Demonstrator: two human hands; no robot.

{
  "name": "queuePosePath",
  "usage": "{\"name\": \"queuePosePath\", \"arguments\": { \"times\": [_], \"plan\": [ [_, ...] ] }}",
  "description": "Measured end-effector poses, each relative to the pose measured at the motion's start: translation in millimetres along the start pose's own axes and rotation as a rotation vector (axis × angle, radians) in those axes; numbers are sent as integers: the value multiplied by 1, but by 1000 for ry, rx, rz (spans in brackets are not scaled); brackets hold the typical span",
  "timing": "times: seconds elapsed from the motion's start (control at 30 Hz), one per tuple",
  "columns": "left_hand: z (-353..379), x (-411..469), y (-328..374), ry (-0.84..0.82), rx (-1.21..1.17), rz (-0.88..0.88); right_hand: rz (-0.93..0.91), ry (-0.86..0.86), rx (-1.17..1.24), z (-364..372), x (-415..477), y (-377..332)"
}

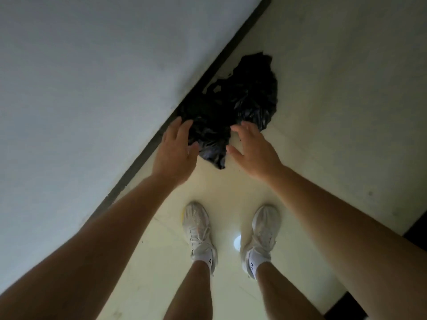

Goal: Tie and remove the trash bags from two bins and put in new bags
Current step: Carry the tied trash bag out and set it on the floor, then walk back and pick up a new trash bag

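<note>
Grey-white wall [80, 77] fills the left side of my view, meeting the pale cream floor [335, 100] along a dark skirting strip [143, 155]. Against that strip I see a crumpled black trash bag [233, 105] lying on the floor, its upper edge touching the skirting. Both bare forearms reach down toward it. Below them stand two white sneakers [197, 229], side by side, with white socks [256, 264] above. My left hand [174, 153] hangs spread and empty at the bag's left edge, fingertips overlapping the plastic; my right hand [254, 151] hangs loose-fingered and empty just beside its lower right, gripping nothing.
</note>
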State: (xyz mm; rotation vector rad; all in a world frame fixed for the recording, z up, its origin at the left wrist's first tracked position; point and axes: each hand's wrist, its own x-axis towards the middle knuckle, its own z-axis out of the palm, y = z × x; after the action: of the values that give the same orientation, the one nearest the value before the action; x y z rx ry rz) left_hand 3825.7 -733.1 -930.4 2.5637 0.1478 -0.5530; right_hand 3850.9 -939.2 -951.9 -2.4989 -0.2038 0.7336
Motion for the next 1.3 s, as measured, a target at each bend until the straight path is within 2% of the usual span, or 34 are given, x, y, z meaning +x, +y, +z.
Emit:
{"name": "queuePosePath", "arguments": {
  "times": [0.17, 0.33, 0.5, 0.6, 0.67, 0.73, 0.93, 1.13, 1.3],
  "plan": [
    [-124, -60, 78, 92, 144, 125, -57, 175, -116, -126, -67, -73],
    [-312, -117, 184, 347, 143, 277, -266, 433, -245, -314, -131, -182],
    [-460, -214, 271, 568, 18, 300, -452, 615, -291, -466, -208, -288],
    [-508, -279, 281, 690, 80, 270, -557, 707, -267, -502, -248, -342],
    [-527, -329, 267, 790, 134, 209, -662, 734, -244, -496, -266, -373],
    [-537, -390, 242, 879, 168, 77, -796, 678, -241, -472, -281, -408],
    [-525, -620, 158, 973, 310, -495, -1239, 398, -198, -364, -360, -557],
    [-505, -844, 139, 1135, 306, -984, -1636, 229, -92, -262, -524, -713],
    [-413, -1031, 118, 1230, 240, -1362, -1938, 38, -126, -122, -712, -784]
  ]
}}
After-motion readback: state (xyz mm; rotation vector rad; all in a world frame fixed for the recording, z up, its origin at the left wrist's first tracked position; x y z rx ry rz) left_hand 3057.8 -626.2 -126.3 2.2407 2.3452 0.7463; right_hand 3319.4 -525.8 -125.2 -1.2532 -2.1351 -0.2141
